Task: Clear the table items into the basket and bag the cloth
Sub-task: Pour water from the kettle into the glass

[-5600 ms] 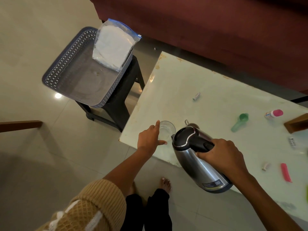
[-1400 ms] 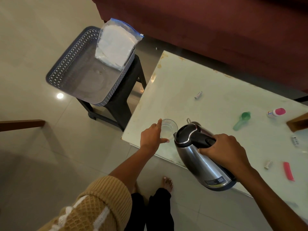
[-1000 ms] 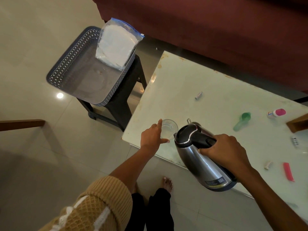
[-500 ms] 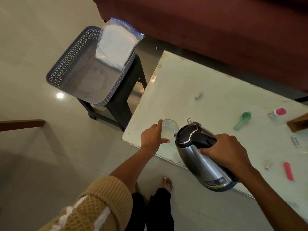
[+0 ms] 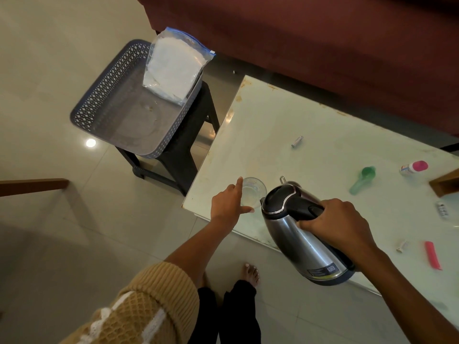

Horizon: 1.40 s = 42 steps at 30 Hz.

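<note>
My left hand (image 5: pixel 227 204) holds a clear glass (image 5: pixel 253 191) standing near the glass table's (image 5: pixel 273 115) front left corner, fingers and thumb round its side. My right hand (image 5: pixel 332 223) grips the black handle of a steel kettle (image 5: pixel 300 232), which is tilted with its spout over the glass. A grey basket (image 5: pixel 99 100) sits on a black stool (image 5: pixel 183 150) to the left. A zip bag with white cloth (image 5: pixel 173 68) leans inside the basket's far corner.
On the table lie a small battery (image 5: pixel 297 141), a green scoop (image 5: pixel 363 179), a pink-capped bottle (image 5: pixel 414 167), a pill strip (image 5: pixel 442 209), a small white piece (image 5: pixel 401 245) and a pink bar (image 5: pixel 432 254). A dark red sofa (image 5: pixel 323 40) runs behind.
Almost nothing differs. Both hands keep their grips, and the kettle stays tilted at the glass, shifted only slightly since the earliest frame.
</note>
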{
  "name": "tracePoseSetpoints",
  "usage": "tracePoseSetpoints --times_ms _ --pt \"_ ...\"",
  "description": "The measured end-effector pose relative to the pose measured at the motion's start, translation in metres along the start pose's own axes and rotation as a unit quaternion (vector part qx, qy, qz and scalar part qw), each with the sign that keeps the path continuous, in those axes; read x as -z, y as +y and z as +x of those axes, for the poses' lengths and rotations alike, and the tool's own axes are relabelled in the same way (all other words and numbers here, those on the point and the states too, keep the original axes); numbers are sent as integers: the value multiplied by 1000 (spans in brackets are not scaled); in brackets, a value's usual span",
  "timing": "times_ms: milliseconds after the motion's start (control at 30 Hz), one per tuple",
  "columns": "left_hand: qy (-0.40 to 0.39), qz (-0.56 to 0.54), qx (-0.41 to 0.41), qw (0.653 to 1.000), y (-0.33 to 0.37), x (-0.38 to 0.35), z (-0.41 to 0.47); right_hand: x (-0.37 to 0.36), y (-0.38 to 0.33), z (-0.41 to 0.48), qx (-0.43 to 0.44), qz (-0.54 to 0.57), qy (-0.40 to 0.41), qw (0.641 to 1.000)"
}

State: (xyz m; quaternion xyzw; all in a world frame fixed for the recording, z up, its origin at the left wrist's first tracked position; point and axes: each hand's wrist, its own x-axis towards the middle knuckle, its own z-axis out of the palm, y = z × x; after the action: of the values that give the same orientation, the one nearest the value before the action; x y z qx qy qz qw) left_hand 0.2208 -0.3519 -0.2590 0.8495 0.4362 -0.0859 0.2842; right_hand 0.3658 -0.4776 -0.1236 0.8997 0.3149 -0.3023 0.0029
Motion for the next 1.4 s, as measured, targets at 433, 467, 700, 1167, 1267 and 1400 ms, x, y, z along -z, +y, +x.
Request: tracePoseSetpoints --times_ms 433,467,700,1167,1267,1400 --pt "-2 3 5 1000 0 -1 0 0 1 1 0 -4 5 1000" --pt "-1 4 4 1000 0 -1 0 0 1 1 0 -4 4 1000" --pt "-1 3 3 1000 0 0 0 -1 2 1 0 -1 1 1000" --pt "1 -6 2 1000 0 -1 0 0 0 2 4 -5 2 1000" --pt "2 -5 5 1000 -1 -2 1 0 0 3 3 -9 3 1000" --pt "1 -6 6 1000 -1 -2 1 0 0 3 3 -15 4 1000"
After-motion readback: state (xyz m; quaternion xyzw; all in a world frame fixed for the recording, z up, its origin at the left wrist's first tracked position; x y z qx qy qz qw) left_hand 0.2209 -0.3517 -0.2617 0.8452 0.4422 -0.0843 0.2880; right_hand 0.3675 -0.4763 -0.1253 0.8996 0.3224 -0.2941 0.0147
